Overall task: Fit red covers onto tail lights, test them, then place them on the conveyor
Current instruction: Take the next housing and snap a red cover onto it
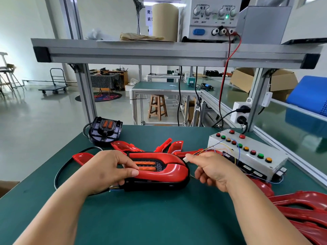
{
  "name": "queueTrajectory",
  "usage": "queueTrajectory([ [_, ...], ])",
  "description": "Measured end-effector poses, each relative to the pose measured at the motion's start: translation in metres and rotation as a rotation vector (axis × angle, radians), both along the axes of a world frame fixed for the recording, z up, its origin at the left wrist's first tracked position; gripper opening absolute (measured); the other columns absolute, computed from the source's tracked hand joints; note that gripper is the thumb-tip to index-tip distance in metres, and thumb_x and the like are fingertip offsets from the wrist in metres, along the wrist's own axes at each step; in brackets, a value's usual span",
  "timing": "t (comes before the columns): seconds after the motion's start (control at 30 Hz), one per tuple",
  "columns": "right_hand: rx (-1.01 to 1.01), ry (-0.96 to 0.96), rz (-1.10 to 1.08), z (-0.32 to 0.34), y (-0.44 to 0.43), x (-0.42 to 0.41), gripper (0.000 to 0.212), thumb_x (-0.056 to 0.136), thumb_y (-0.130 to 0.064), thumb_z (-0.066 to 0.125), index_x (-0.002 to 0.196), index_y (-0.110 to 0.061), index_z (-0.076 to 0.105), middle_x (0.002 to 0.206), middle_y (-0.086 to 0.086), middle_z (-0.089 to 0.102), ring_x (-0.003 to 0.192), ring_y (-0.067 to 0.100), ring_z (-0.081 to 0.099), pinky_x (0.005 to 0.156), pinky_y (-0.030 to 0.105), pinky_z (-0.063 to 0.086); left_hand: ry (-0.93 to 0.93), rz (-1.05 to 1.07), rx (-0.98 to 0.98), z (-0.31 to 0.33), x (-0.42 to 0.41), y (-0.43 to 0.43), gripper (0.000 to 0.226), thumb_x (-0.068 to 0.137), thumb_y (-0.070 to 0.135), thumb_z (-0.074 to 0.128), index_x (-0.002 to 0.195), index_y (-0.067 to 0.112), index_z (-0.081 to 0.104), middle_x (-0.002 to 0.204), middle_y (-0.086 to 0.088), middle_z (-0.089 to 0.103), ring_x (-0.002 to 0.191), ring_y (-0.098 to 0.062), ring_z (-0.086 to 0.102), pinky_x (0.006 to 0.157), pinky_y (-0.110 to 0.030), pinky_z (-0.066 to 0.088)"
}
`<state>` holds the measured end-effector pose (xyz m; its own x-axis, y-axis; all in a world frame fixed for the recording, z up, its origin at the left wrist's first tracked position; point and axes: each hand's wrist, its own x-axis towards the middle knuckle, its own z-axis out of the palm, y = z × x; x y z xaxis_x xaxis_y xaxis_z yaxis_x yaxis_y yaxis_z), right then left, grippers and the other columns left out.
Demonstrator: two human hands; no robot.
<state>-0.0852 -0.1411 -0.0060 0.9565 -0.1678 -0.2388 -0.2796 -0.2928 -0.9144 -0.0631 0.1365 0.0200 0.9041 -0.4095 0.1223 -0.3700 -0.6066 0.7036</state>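
A green work table (pixel 159 218) fills the lower half of the view, and a grey aluminium shelf (pixel 159 53) spans above it. Along the right side, beyond a metal rail, runs the glossy green conveyor (pixel 292 135). On the shelf stands a bench power supply (pixel 212 18) with one green lamp lit; red and black leads drop from its terminals.

At the table's right edge lies a heap of red covers (pixel 300 209). Behind it sits a white test box (pixel 247 154) with rows of red, green and amber buttons.

The tail light (pixel 164 170) lies near the table's middle with a red cover on its black base and its two orange strips showing through the opening. A second, uncovered tail light (pixel 105 131) lies at the far left edge, well apart, with a few loose red covers (pixel 127 145) between the two.

The left hand (pixel 106 172) grips the covered light's left end - thumb on top of the red cover, fingers curled underneath. The right hand (pixel 214 170) pinches a small white connector (pixel 185 159) between thumb and forefinger, just beside the light's right end - thin coloured wires (pixel 212 150) run from it toward the test box.
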Motion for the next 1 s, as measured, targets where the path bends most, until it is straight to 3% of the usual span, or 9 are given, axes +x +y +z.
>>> queueTrajectory([
  [0.17, -0.036, 0.082, 0.070, -0.004, -0.003, -0.001, 0.059, 0.076, -0.068, 0.061, 0.090, -0.011, 0.057, 0.054, 0.006, 0.063, 0.044, 0.014, 0.057, 0.037, 0.018, 0.037, -0.046, -0.044, 0.070, -0.002, 0.005, 0.005, 0.016, 0.082, 0.028, 0.076, 0.075, 0.043, 0.076, 0.065, 0.014, 0.063, 0.051, -0.004, 0.057, 0.053, -0.012, 0.042],
  [0.3, 0.044, 0.076, 0.162, -0.007, 0.005, -0.002, 0.064, 0.055, -0.069, 0.066, 0.080, -0.010, 0.061, 0.059, 0.006, 0.061, 0.048, 0.014, 0.058, 0.042, 0.020, 0.045, -0.128, -0.043, 0.135, 0.000, 0.004, 0.002, 0.024, 0.079, 0.030, 0.078, 0.075, 0.053, 0.073, 0.077, 0.030, 0.064, 0.075, 0.005, 0.060, 0.064, -0.007, 0.040],
  [0.5, 0.064, 0.056, 0.189, -0.010, 0.004, -0.002, 0.035, 0.084, -0.041, 0.070, 0.089, -0.007, 0.062, 0.066, 0.007, 0.058, 0.049, 0.012, 0.055, 0.043, 0.019, 0.046, -0.162, -0.064, 0.264, 0.002, 0.002, 0.001, 0.027, 0.080, 0.035, 0.077, 0.067, 0.056, 0.070, 0.080, 0.037, 0.061, 0.080, 0.011, 0.057, 0.065, -0.007, 0.039],
  [0.7, 0.060, 0.052, 0.181, -0.012, 0.004, 0.000, 0.034, 0.085, -0.039, 0.070, 0.089, -0.007, 0.062, 0.066, 0.007, 0.059, 0.049, 0.012, 0.056, 0.045, 0.020, 0.048, -0.190, -0.037, 0.265, -0.001, 0.003, -0.005, 0.031, 0.080, 0.029, 0.079, 0.064, 0.053, 0.069, 0.078, 0.038, 0.061, 0.077, 0.011, 0.058, 0.064, -0.006, 0.041],
  [0.87, 0.050, 0.048, 0.162, -0.013, 0.004, 0.002, 0.034, 0.084, -0.039, 0.072, 0.088, -0.008, 0.061, 0.066, 0.007, 0.059, 0.048, 0.012, 0.058, 0.045, 0.021, 0.048, -0.125, 0.012, 0.246, -0.006, 0.004, -0.006, 0.023, 0.077, 0.031, 0.081, 0.065, 0.047, 0.071, 0.070, 0.024, 0.065, 0.070, 0.009, 0.058, 0.060, -0.009, 0.042],
  [0.93, 0.026, 0.042, 0.157, -0.014, 0.005, 0.003, 0.035, 0.084, -0.040, 0.072, 0.089, -0.008, 0.061, 0.068, 0.007, 0.060, 0.048, 0.011, 0.058, 0.046, 0.022, 0.048, -0.062, 0.005, 0.201, -0.010, 0.005, -0.003, 0.019, 0.078, 0.033, 0.080, 0.072, 0.048, 0.071, 0.073, 0.021, 0.064, 0.068, 0.004, 0.058, 0.059, -0.013, 0.045],
  [1.0, -0.006, 0.030, 0.145, -0.015, 0.005, 0.004, 0.036, 0.085, -0.043, 0.070, 0.089, -0.008, 0.060, 0.072, 0.007, 0.060, 0.049, 0.011, 0.059, 0.047, 0.022, 0.049, -0.013, 0.041, 0.189, -0.014, 0.006, 0.003, 0.011, 0.079, 0.044, 0.075, 0.086, 0.044, 0.065, 0.090, 0.014, 0.059, 0.081, 0.000, 0.056, 0.071, -0.020, 0.048],
])
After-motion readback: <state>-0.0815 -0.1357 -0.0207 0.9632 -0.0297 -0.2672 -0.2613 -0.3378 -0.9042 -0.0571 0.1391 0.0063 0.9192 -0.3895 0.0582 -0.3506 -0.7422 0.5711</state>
